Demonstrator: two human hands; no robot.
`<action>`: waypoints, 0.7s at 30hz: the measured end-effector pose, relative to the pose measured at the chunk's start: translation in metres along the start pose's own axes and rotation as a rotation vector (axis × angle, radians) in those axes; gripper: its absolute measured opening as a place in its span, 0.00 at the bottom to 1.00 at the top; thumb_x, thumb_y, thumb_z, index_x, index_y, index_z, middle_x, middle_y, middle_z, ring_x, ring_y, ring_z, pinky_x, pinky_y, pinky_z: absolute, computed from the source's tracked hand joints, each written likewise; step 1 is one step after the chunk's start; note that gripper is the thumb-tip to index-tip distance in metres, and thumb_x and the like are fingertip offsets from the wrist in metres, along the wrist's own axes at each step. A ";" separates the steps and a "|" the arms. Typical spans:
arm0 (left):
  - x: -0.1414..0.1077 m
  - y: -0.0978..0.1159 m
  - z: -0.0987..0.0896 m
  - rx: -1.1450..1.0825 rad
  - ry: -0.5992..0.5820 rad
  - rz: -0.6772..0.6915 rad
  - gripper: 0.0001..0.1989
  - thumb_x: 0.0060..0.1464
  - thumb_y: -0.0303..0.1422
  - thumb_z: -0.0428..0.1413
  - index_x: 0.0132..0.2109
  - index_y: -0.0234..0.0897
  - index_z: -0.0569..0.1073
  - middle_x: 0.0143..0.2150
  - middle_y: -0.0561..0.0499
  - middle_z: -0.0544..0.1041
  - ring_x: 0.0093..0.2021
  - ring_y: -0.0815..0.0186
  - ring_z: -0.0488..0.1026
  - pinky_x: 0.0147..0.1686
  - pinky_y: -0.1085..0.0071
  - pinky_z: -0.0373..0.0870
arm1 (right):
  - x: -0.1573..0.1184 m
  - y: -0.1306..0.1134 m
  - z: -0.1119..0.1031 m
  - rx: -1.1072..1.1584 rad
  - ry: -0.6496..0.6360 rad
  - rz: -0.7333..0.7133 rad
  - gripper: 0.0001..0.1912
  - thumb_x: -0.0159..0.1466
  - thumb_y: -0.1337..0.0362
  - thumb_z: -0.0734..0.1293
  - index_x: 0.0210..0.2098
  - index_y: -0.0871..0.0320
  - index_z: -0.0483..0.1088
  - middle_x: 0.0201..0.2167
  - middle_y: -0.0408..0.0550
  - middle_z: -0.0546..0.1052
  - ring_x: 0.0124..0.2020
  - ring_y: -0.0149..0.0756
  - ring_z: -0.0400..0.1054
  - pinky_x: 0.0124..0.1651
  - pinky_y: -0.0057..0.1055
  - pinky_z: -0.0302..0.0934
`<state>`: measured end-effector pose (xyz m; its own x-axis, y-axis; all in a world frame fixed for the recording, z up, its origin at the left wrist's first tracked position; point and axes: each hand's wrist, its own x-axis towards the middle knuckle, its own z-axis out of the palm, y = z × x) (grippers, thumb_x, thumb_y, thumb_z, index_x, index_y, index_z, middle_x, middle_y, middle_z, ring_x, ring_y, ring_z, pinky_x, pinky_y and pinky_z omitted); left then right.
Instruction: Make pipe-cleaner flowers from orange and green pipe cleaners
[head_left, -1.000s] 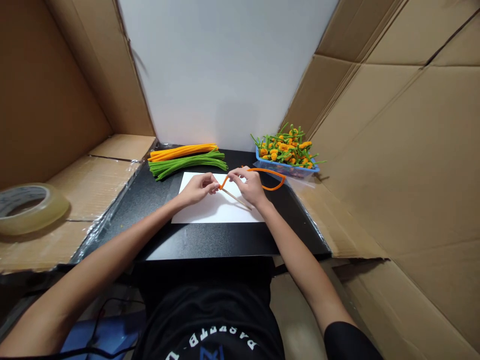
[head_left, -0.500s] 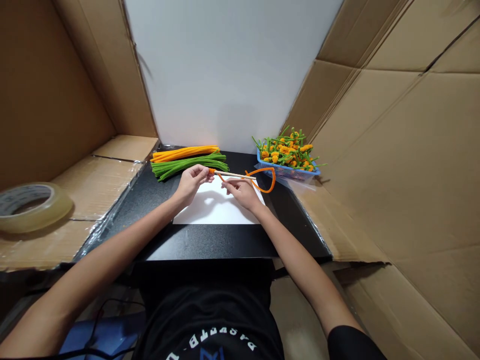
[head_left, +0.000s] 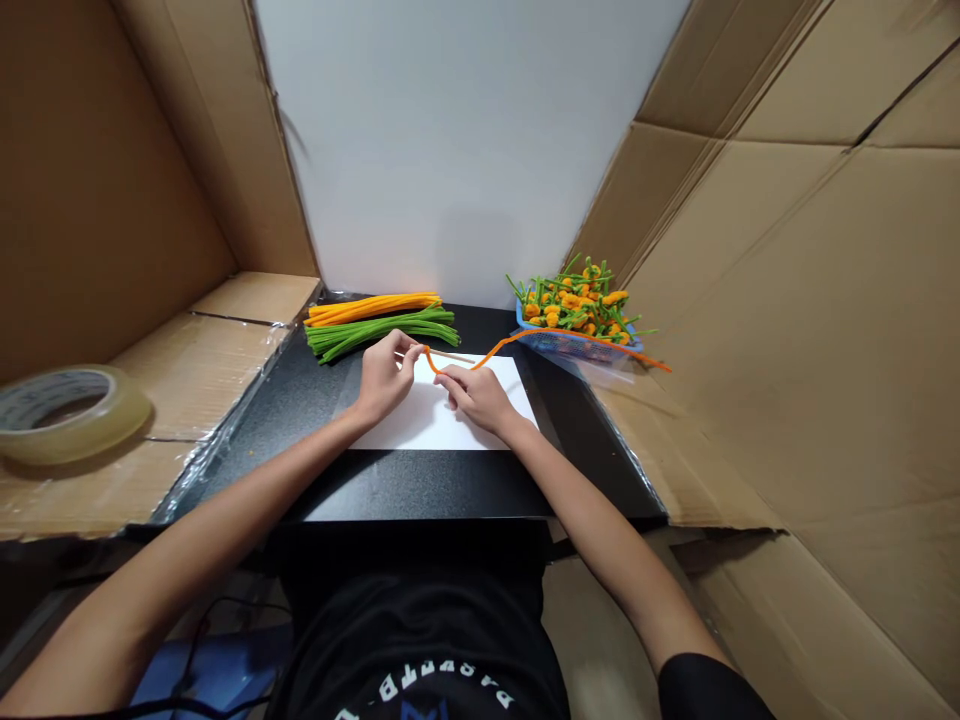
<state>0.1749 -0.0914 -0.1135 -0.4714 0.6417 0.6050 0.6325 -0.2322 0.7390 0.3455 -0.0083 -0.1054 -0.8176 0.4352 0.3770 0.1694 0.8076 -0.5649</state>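
Between the fingers of my left hand (head_left: 388,375) is a thin wooden stick (head_left: 455,357), pointing right, with orange fuzzy wire wrapped near the fingertips. From that wrap the orange pipe cleaner (head_left: 495,350) dips down to my right hand (head_left: 474,392), which pinches it between thumb and finger. Its free length runs on to the right, passing in front of the basket. Both hands are over a white sheet of paper (head_left: 442,425) on the black table. My left fingers partly hide the wrapped part.
Behind my left hand lie bundles of orange pipe cleaners (head_left: 375,308) and green pipe cleaners (head_left: 375,335). A blue basket (head_left: 577,347) at the back right holds orange and green pipe-cleaner flowers (head_left: 574,300). A clear tape roll (head_left: 75,412) rests on cardboard at left. Cardboard walls stand both sides.
The orange pipe cleaner's loop on the right has opened into a long strand reaching right. My right hand has moved slightly down and left, and the stick has turned a little.
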 end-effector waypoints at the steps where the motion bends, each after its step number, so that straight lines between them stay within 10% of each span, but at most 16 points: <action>1: 0.000 0.000 -0.001 0.052 -0.034 0.050 0.09 0.59 0.38 0.56 0.34 0.38 0.73 0.33 0.50 0.78 0.32 0.65 0.74 0.33 0.71 0.69 | 0.000 0.000 0.000 -0.019 0.028 -0.004 0.11 0.71 0.61 0.62 0.38 0.56 0.75 0.20 0.41 0.74 0.24 0.32 0.68 0.33 0.26 0.53; 15: 0.007 0.011 -0.007 -0.248 -0.463 -0.023 0.16 0.56 0.45 0.60 0.33 0.35 0.74 0.28 0.49 0.77 0.28 0.66 0.73 0.29 0.72 0.68 | 0.005 0.004 -0.017 0.078 0.370 -0.001 0.16 0.69 0.55 0.62 0.34 0.56 0.76 0.32 0.49 0.80 0.36 0.38 0.71 0.42 0.32 0.62; 21: 0.007 0.014 -0.007 -0.598 -0.539 -0.209 0.20 0.49 0.46 0.67 0.31 0.33 0.73 0.27 0.50 0.76 0.27 0.68 0.72 0.31 0.71 0.71 | 0.008 0.022 -0.028 0.387 -0.134 0.143 0.21 0.66 0.48 0.64 0.32 0.60 0.77 0.25 0.46 0.77 0.28 0.34 0.72 0.35 0.29 0.62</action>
<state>0.1759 -0.0949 -0.0970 -0.0874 0.9417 0.3249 0.0590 -0.3207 0.9453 0.3577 0.0237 -0.0943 -0.8696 0.4553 0.1908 0.0881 0.5234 -0.8475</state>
